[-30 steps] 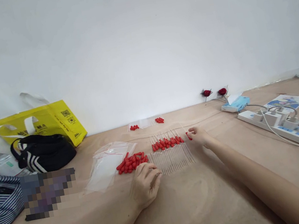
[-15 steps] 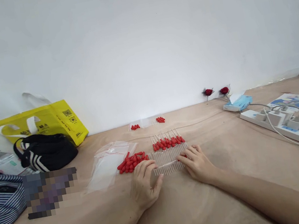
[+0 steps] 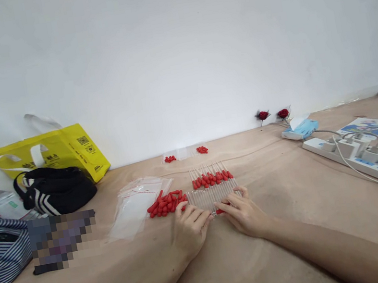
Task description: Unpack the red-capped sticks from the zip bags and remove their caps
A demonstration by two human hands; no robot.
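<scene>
My right hand (image 3: 242, 211) is closed on a red rubber bulb (image 3: 219, 211), which pokes out left of its fingertips. The fingers of my left hand (image 3: 192, 224) pinch a clear glass dropper tube (image 3: 214, 213), its end meeting the bulb; most of the tube is hidden by the hand. Just beyond my hands lies a row of bare glass tubes (image 3: 201, 199). Behind them is a row of droppers with red bulbs (image 3: 212, 178), tips pointing away. A pile of loose red bulbs (image 3: 165, 203) lies beyond my left hand.
Clear zip bags (image 3: 128, 213) lie left of the pile. Two small bulb groups on plastic (image 3: 182, 153) sit near the wall. A yellow bag (image 3: 66, 148), black pouch (image 3: 61, 188) and striped bag (image 3: 2, 252) stand left; a power strip (image 3: 363, 157) with cables lies right.
Both hands have come closer together and slightly toward me. The tube, which lay visible across the row between my hands, is now mostly covered, with the red bulb at its end.
</scene>
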